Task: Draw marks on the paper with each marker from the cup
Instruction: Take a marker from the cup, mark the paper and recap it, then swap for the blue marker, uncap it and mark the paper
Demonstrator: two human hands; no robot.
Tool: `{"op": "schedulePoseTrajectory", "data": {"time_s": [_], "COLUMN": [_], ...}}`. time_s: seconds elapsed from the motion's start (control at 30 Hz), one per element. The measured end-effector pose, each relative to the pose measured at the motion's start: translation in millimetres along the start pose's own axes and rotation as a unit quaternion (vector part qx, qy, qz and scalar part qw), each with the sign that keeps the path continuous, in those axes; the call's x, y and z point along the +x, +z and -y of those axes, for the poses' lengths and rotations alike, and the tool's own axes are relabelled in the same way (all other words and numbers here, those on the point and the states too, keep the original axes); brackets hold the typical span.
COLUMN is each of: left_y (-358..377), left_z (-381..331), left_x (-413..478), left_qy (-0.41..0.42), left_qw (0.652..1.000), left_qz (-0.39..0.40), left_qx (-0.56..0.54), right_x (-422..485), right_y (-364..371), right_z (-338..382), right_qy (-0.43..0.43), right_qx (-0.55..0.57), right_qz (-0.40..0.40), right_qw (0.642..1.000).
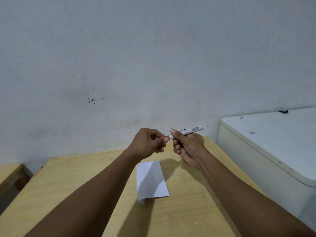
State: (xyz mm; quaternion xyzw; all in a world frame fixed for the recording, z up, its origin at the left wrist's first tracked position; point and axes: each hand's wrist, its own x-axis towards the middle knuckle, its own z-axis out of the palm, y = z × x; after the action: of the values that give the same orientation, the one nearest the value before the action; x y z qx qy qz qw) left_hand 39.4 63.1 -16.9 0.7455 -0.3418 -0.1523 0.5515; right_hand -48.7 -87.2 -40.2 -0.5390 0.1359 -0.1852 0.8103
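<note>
**Marker held at both ends above the paper**

A pale wall [153, 57] fills the upper frame; a light wooden table [68, 185] spans the lower half, with a white cabinet [273, 142] at right.

1. The right hand [188, 147], right of centre, is closed around the white barrel of the marker [189, 130], which tilts up toward the right.
2. The left hand [148, 144], at centre, has its fingertips pinched together on the marker's red end.
3. The paper [152, 180] lies flat on the table, below both hands, lower centre. A small red mark shows at its upper left corner.
4. The cup is not visible.
</note>
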Motion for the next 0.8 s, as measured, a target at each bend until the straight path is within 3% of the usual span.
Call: {"op": "schedulePoseTrajectory", "data": {"time_s": [0.17,0.3,0.37,0.47,0.57,0.67,0.8], "left_y": [3,-4,-8,-2,17,37,56], "left_z": [-12,-30,-38,-49,-58,-62,-59], "left_x": [5,17,25,37,48,56,66], "left_qy": [0.003,0.017,0.032,0.065,0.099,0.115,0.121], "left_qw": [1.000,0.999,0.998,0.991,0.977,0.969,0.960], "left_qz": [-0.004,-0.036,-0.041,-0.038,-0.032,-0.022,0.015], "left_qx": [-0.018,0.002,0.034,0.114,0.184,0.216,0.252], "right_x": [1,6,8,9,16,19,21], "right_y": [-10,-31,-46,-59,-70,-81,-91], "right_z": [14,42,54,58,56,51,41], "right_qy": [-0.004,-0.063,-0.092,-0.137,-0.170,-0.149,-0.126], "right_qx": [-0.030,-0.084,-0.158,-0.381,-0.526,-0.572,-0.585], "right_qz": [-0.015,-0.121,-0.133,-0.060,-0.061,-0.049,-0.019], "right_qw": [0.999,0.987,0.974,0.912,0.831,0.805,0.801]}}
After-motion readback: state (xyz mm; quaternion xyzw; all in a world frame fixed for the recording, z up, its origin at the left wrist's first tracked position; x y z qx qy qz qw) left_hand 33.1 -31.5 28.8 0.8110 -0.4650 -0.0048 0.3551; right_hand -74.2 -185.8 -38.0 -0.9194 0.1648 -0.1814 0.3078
